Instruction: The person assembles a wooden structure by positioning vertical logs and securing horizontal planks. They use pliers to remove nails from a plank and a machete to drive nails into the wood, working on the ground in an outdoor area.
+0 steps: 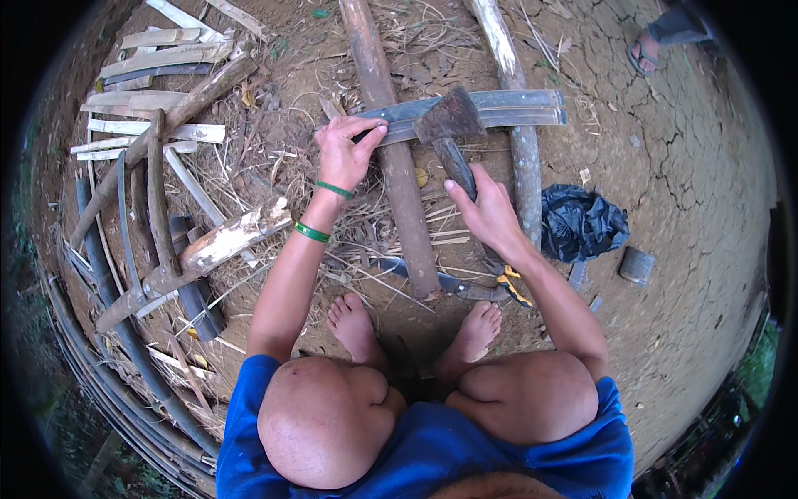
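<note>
A long grey-green split bamboo piece, with lengthwise split lines, lies across two poles on the ground. My left hand is closed on its left end, thumb near the lower edge and fingers along the top. My right hand grips the dark handle of an axe. The rusty axe head is over the middle of the bamboo piece; whether it touches cannot be told. Beneath the bamboo run a brown pole and a paler pole, the latter partly hidden behind my right wrist.
Pale split slats lie at the far left, by a frame of logs. A dark blade and a yellow-and-black handle lie near my feet. Right of the poles is a black plastic bag. Another person's foot shows far right.
</note>
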The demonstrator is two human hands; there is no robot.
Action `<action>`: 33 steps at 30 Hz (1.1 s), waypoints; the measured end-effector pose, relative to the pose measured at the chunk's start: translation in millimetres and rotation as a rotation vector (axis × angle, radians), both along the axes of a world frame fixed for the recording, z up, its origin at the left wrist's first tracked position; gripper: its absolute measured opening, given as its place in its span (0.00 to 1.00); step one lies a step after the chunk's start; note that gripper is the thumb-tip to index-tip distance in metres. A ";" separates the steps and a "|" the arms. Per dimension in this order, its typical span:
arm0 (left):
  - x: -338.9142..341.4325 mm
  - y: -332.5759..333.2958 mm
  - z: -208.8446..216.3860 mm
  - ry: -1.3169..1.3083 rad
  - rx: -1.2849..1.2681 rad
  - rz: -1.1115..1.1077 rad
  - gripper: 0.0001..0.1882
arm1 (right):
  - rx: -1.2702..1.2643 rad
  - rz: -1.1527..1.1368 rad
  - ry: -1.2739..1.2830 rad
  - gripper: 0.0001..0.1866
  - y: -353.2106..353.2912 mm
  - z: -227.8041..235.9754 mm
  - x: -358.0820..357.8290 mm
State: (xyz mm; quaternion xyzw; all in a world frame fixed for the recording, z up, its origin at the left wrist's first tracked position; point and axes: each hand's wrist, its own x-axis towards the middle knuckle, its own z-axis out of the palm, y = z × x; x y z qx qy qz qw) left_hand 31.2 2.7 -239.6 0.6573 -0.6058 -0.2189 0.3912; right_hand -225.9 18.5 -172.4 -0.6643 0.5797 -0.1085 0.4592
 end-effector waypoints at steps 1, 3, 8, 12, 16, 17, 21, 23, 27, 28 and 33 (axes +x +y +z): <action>0.9 0.0 0.9 0.003 0.011 -0.007 0.09 | 0.000 -0.005 -0.004 0.19 0.2 -1.2 0.1; 2.3 -0.4 1.8 0.004 0.030 -0.016 0.09 | -0.020 -0.010 -0.012 0.19 1.2 -3.9 -0.4; 5.8 0.0 -2.6 0.052 0.085 -0.020 0.10 | -0.039 -0.005 -0.012 0.19 1.8 -3.5 0.0; 7.0 -0.9 -3.2 0.060 0.097 -0.037 0.10 | -0.053 -0.003 -0.017 0.18 2.8 -5.2 0.4; 5.3 -1.9 0.1 0.025 0.065 -0.049 0.09 | -0.077 -0.003 -0.029 0.18 3.9 -7.9 -0.6; 4.2 -2.3 2.0 0.005 0.050 -0.052 0.09 | -0.076 -0.003 -0.029 0.18 3.8 -7.9 -0.9; 4.0 -1.2 2.7 -0.015 0.028 -0.057 0.08 | -0.063 0.003 -0.012 0.18 3.4 -6.3 0.0; 3.5 -0.1 2.9 -0.017 0.028 -0.061 0.08 | -0.062 0.007 -0.004 0.18 3.1 -4.5 0.6; -2.6 4.6 1.6 -0.111 -0.056 -0.041 0.06 | -0.117 0.022 -0.009 0.17 4.1 -12.3 -1.0; -4.0 6.3 -1.1 -0.124 -0.085 -0.026 0.06 | -0.130 0.031 -0.010 0.17 4.3 -13.6 -1.1; -10.4 12.1 -15.1 -0.129 -0.242 0.020 0.05 | -0.118 0.038 0.021 0.19 4.5 -8.0 -0.4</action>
